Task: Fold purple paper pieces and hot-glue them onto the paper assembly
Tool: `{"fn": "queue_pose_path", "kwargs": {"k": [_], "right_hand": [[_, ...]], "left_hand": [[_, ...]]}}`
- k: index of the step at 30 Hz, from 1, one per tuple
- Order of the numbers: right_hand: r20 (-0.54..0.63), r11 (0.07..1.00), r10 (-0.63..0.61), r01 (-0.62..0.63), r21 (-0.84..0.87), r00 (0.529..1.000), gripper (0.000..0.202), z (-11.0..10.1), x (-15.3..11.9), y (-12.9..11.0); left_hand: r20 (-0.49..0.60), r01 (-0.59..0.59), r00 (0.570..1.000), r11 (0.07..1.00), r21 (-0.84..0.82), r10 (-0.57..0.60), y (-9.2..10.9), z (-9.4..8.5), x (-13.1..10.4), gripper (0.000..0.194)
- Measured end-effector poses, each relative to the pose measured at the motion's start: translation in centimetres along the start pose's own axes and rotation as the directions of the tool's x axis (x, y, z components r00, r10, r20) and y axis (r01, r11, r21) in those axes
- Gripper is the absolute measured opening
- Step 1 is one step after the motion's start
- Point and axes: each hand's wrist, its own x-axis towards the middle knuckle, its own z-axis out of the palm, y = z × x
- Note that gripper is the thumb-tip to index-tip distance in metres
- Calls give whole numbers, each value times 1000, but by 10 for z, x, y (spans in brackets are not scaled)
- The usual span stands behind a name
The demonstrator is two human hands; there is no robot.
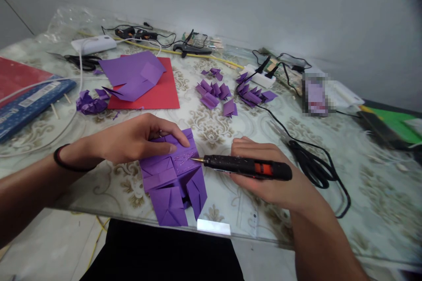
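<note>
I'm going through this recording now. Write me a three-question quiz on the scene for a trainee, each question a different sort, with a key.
1. Multiple choice: what does the right hand hold?
a) a pair of scissors
b) a glue gun
c) a paintbrush

2. Fill in: in the picture, the crumpled purple paper lies to the ___ of the red sheet.

3. True or false: the left hand is clear of the folded purple piece.

Key: 1. b; 2. left; 3. false, the left hand rests on the folded purple piece.

clear plastic (70, 19), back left; blue pack (36, 104), left edge; yellow cable (227, 61), along back
</note>
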Motion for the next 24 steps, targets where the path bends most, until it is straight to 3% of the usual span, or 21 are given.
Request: {"fn": "queue_pose_path", "kwargs": {"k": [18, 24], "right_hand": [[24, 1000, 5, -5, 3, 1000, 31, 2, -2, -2], [-1, 999, 32, -32, -4, 999, 24, -7, -4, -1]], "left_hand": [[9, 45, 999, 999, 27, -45, 1, 0, -1, 24], [58, 145, 988, 989, -9, -144, 4, 1, -2, 27]]}}
